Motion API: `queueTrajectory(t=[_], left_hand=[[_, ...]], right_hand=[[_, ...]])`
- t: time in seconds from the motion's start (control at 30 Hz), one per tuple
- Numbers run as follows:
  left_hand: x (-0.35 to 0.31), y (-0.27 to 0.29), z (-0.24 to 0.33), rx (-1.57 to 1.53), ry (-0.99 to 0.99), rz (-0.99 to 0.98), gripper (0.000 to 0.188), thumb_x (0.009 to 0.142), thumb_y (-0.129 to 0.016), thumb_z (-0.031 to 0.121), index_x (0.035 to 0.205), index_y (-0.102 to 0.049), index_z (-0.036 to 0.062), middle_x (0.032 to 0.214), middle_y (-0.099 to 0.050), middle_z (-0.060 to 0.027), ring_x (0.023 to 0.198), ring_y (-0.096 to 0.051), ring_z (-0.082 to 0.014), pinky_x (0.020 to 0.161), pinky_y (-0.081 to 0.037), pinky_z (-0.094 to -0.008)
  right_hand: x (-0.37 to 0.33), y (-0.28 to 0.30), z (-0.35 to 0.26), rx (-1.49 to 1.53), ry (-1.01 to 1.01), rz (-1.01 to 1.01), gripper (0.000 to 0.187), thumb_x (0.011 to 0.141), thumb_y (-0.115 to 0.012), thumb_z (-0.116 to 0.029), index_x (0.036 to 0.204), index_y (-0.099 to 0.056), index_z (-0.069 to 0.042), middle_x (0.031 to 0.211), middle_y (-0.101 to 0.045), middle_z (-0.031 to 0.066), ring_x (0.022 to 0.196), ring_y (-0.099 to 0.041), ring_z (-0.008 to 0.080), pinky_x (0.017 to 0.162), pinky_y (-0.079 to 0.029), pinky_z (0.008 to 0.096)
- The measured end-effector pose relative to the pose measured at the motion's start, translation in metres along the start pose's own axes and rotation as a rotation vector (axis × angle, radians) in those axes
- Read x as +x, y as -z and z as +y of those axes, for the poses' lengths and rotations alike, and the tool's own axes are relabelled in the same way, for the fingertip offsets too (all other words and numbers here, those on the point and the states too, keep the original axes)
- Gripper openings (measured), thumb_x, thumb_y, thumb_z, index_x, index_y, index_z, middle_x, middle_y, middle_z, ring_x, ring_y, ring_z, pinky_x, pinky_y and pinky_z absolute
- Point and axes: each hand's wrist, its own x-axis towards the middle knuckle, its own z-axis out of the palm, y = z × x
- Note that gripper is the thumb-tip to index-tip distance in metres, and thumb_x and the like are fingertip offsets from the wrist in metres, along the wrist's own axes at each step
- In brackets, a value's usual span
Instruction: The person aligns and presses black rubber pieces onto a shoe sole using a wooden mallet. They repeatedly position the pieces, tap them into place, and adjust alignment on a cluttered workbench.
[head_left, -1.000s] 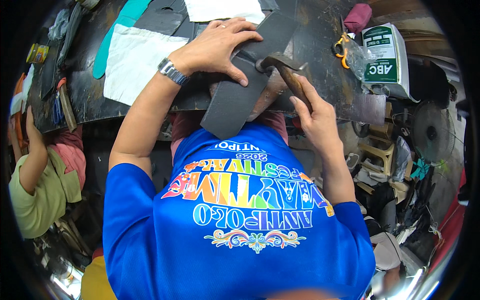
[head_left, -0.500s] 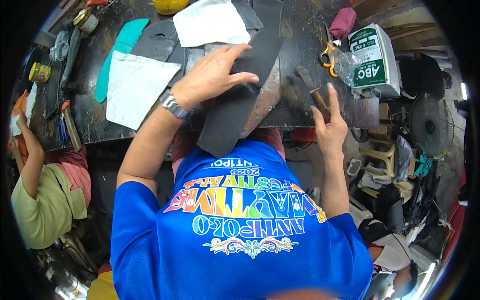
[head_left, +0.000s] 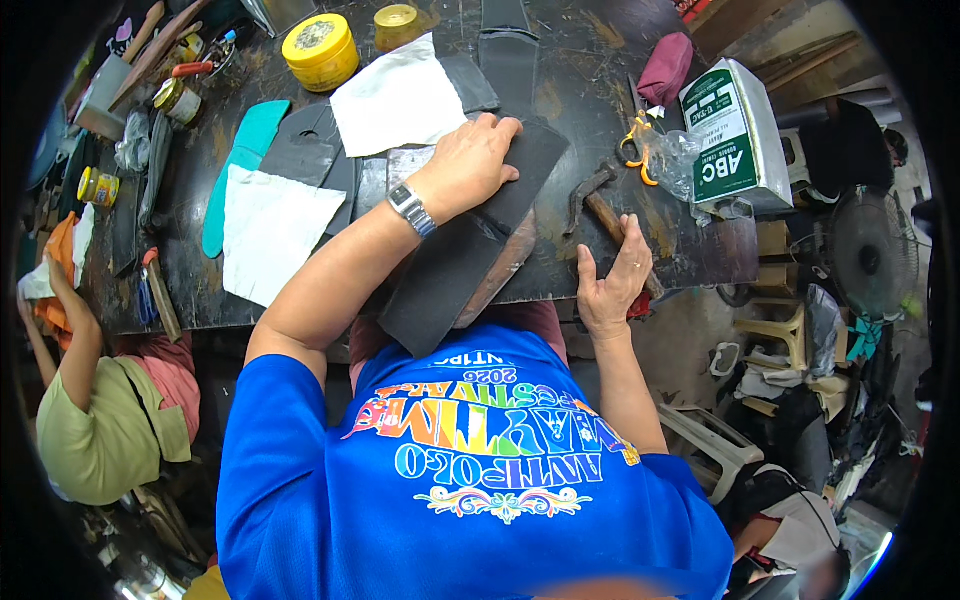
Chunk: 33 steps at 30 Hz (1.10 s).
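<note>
My left hand rests on a long black sheet, its thumb apart from bent fingers; nothing shows in its grasp. The sheet lies slanted across a worn brown board, overhanging the table's near edge. To the right, my right hand is open at that edge, thumb and fingers apart. A hammer lies just beyond it, its wooden handle passing partly behind the fingers. White sheets and black cut pieces lie left of and beyond my left hand, along with a teal sole-shaped piece.
Orange-handled scissors, a clear plastic bag, a maroon pouch and a white-and-green can stand or lie at the right. A yellow tub is at the back. At far left a co-worker's hands handle orange material.
The view has shifted, showing more of the table's far side. My left hand's spread fingers have bent onto the black sheet. My right hand has drawn back from the hammer, whose head has turned.
</note>
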Motion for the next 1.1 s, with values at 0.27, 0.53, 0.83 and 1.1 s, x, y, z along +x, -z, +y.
queueTrajectory(t=[0.27, 0.53, 0.83, 1.1], left_hand=[[0.031, 0.01, -0.001, -0.019, 0.01, -0.351, 0.019, 0.085, -0.073, 0.014, 0.102, -0.072, 0.0043, 0.087, -0.075, -0.0142, 0.085, -0.072, -0.0329, 0.075, -0.056, -0.0423], [0.089, -0.007, -0.003, -0.429, 0.128, -0.432, 0.016, 0.085, -0.065, 0.017, 0.093, -0.072, 0.0043, 0.078, -0.075, -0.0133, 0.074, -0.075, -0.0233, 0.072, -0.057, -0.0356], [0.218, -0.095, -0.054, -0.645, 0.319, 0.094, 0.055, 0.081, -0.077, 0.015, 0.129, -0.057, -0.0028, 0.107, -0.073, -0.0152, 0.105, -0.072, -0.0286, 0.086, -0.059, -0.0371], [0.16, -0.054, -0.086, 0.199, 0.345, 0.182, 0.05, 0.085, -0.076, 0.04, 0.122, -0.069, 0.0069, 0.13, -0.058, -0.0186, 0.121, -0.059, -0.0368, 0.101, -0.05, -0.0457]], right_hand=[[0.002, -0.002, 0.002, 0.05, 0.04, 0.065, 0.081, 0.085, -0.078, -0.017, 0.152, -0.035, 0.0, 0.137, -0.059, 0.02, 0.12, -0.056, 0.0366, 0.103, -0.038, 0.0467], [0.001, -0.004, 0.002, 0.062, 0.02, 0.085, 0.072, 0.088, -0.075, -0.03, 0.145, -0.042, -0.002, 0.132, -0.06, 0.0174, 0.116, -0.056, 0.0368, 0.099, -0.041, 0.0488], [0.004, -0.001, -0.002, 0.055, -0.009, 0.052, 0.07, 0.086, -0.076, -0.026, 0.143, -0.045, -0.001, 0.127, -0.064, 0.0146, 0.116, -0.057, 0.0359, 0.098, -0.041, 0.0487], [0.007, 0.0, -0.003, 0.046, 0.002, 0.052, 0.07, 0.085, -0.077, -0.026, 0.142, -0.046, -0.001, 0.127, -0.064, 0.0147, 0.115, -0.057, 0.0361, 0.098, -0.041, 0.0488]])
